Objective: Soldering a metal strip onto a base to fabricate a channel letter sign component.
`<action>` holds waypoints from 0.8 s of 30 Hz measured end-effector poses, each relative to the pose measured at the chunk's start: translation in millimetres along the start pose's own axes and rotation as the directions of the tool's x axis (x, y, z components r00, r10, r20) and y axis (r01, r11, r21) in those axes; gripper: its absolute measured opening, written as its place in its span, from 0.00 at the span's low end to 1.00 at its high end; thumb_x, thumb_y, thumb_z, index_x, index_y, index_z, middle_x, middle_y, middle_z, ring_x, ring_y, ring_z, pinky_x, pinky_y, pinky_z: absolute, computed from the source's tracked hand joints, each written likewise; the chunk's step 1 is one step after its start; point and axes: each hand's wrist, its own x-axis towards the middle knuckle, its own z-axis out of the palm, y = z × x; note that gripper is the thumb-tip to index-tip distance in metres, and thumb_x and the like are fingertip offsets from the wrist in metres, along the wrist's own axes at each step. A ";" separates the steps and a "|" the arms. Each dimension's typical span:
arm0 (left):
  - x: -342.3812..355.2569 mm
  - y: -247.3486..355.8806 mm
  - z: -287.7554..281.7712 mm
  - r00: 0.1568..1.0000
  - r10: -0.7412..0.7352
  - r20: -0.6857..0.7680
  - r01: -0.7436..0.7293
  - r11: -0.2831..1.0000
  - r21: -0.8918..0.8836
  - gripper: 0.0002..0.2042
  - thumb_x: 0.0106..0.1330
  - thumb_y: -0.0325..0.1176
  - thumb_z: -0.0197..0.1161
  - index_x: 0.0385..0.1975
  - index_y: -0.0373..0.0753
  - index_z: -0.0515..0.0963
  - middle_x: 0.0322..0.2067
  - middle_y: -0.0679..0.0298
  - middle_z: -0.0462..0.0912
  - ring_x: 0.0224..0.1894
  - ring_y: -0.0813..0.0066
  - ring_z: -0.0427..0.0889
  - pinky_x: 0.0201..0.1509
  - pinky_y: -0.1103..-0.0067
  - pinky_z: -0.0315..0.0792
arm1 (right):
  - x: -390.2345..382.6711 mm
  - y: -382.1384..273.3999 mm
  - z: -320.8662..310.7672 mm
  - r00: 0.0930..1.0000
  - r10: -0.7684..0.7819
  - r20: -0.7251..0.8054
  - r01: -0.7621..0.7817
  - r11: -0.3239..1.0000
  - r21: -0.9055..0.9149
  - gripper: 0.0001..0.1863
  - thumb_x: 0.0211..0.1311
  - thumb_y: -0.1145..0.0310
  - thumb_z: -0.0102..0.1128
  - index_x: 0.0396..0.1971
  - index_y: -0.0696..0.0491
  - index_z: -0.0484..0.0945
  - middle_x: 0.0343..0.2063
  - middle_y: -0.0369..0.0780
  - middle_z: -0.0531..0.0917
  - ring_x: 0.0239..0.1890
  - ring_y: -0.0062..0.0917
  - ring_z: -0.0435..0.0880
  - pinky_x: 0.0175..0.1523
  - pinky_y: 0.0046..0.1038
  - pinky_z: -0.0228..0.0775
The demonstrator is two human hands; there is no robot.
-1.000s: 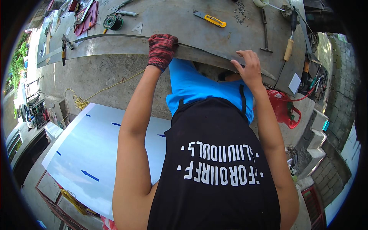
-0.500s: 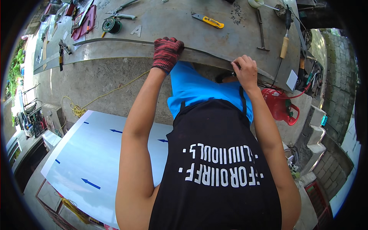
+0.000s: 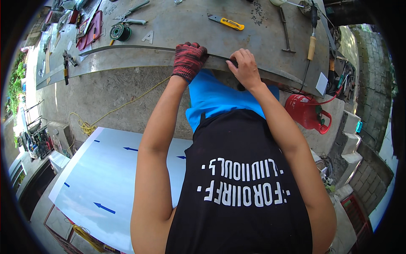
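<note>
Thin dark strip runs lengthwise nr the front edge of the metal table, bowed slightly, its L end out past the pliers side; R end is hard to make out by the fingers; L hand, in a red-and-black knit glove, is closed over the strip, prob. to steady it & guard the palm from a sharp edge; R hand is bare, thumb & fingertips seemingly pinching the strip just beside the glove, prob. b/c bare skin gives finer feel; exact contact is partly hidden.

Yellow utility knife, wire spool & T-ended rod lie farther back on the table, prob. to leave the front edge free for the hands yet be w/in reach; wooden-handled tool is off to the R, prob. b/c of its cord.

Pose: both arms reach fwd from the torso; L forearm angles up & a bit inward, knuckles up, fingers curled, L thumb not visible; R forearm slants inward more steeply, wrist bent a little, fingers bunched & arched w/ thumb below; hands sit close but apart.
</note>
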 end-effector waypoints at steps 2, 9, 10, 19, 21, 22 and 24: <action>0.9 2.8 -1.0 1.000 -0.004 0.021 0.003 1.000 0.007 0.06 0.64 0.45 0.67 0.37 0.56 0.86 0.37 0.68 0.85 0.45 0.61 0.83 0.50 0.59 0.70 | 1.2 1.9 7.9 0.998 0.059 -0.009 -0.059 0.997 0.051 0.10 0.56 0.71 0.71 0.32 0.52 0.76 0.33 0.41 0.78 0.43 0.38 0.78 0.49 0.38 0.70; -10.6 4.9 3.1 1.000 -0.027 0.000 0.027 0.999 -0.044 0.07 0.63 0.44 0.67 0.37 0.55 0.86 0.36 0.67 0.85 0.44 0.59 0.82 0.47 0.59 0.70 | 3.2 1.5 11.8 0.995 0.101 -0.016 -0.099 0.992 0.082 0.10 0.56 0.72 0.70 0.28 0.52 0.74 0.31 0.41 0.78 0.41 0.39 0.78 0.47 0.39 0.69; -12.4 4.3 4.2 1.000 -0.024 -0.018 0.023 0.998 -0.054 0.07 0.62 0.43 0.67 0.38 0.55 0.86 0.36 0.67 0.85 0.44 0.59 0.82 0.46 0.59 0.70 | 3.2 0.4 12.1 0.995 0.100 -0.018 -0.099 0.992 0.075 0.10 0.56 0.72 0.70 0.28 0.52 0.74 0.31 0.41 0.78 0.41 0.39 0.78 0.47 0.39 0.69; -21.6 12.0 8.8 0.996 -0.053 -0.076 0.049 0.998 -0.045 0.07 0.60 0.41 0.68 0.37 0.54 0.86 0.34 0.66 0.85 0.41 0.59 0.83 0.44 0.61 0.71 | 2.9 1.6 16.3 0.995 0.085 -0.048 -0.083 0.996 0.043 0.10 0.56 0.72 0.70 0.29 0.52 0.74 0.32 0.40 0.77 0.41 0.38 0.78 0.47 0.39 0.68; -20.8 12.1 9.4 0.995 -0.066 -0.072 0.063 0.997 -0.044 0.07 0.60 0.40 0.68 0.37 0.55 0.86 0.35 0.66 0.85 0.42 0.59 0.83 0.45 0.61 0.71 | 2.8 1.7 16.2 0.995 0.085 -0.049 -0.083 0.996 0.036 0.11 0.56 0.72 0.70 0.29 0.51 0.74 0.32 0.40 0.77 0.41 0.37 0.78 0.46 0.39 0.67; -20.8 13.0 9.6 0.995 -0.081 -0.067 0.078 0.996 -0.044 0.07 0.60 0.40 0.68 0.37 0.55 0.86 0.35 0.67 0.85 0.42 0.59 0.83 0.46 0.61 0.71 | 3.3 1.6 16.1 0.996 0.076 -0.050 -0.074 0.997 0.034 0.11 0.56 0.72 0.70 0.29 0.51 0.73 0.32 0.40 0.77 0.41 0.37 0.78 0.46 0.38 0.67; -14.9 10.7 10.1 0.994 -0.085 -0.067 0.083 0.996 -0.043 0.07 0.60 0.40 0.68 0.37 0.55 0.86 0.35 0.67 0.85 0.43 0.60 0.83 0.48 0.61 0.70 | 3.3 2.6 15.1 0.996 0.068 -0.050 -0.066 0.997 0.031 0.11 0.56 0.72 0.70 0.29 0.51 0.73 0.32 0.40 0.77 0.41 0.37 0.77 0.46 0.38 0.67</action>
